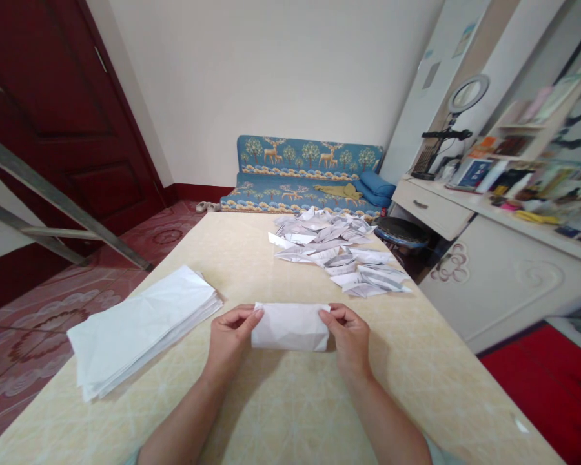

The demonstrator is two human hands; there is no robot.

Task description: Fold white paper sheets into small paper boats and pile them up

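A folded white paper point(290, 327) lies on the beige table point(281, 400) in front of me, creased into a narrow rectangle. My left hand point(230, 336) pinches its left end. My right hand point(349, 334) pinches its right end. A stack of flat white sheets point(140, 326) rests at the table's left edge, a hand's width from my left hand. Further back on the right lies a heap of several folded paper pieces point(336, 255).
A blue patterned sofa bed point(305, 177) stands against the far wall. A white desk point(489, 258) with shelves and a ring light point(467, 95) is at the right, a dark stool point(401, 232) beside it. A dark red door point(62, 110) and metal ladder rails point(62, 203) are left.
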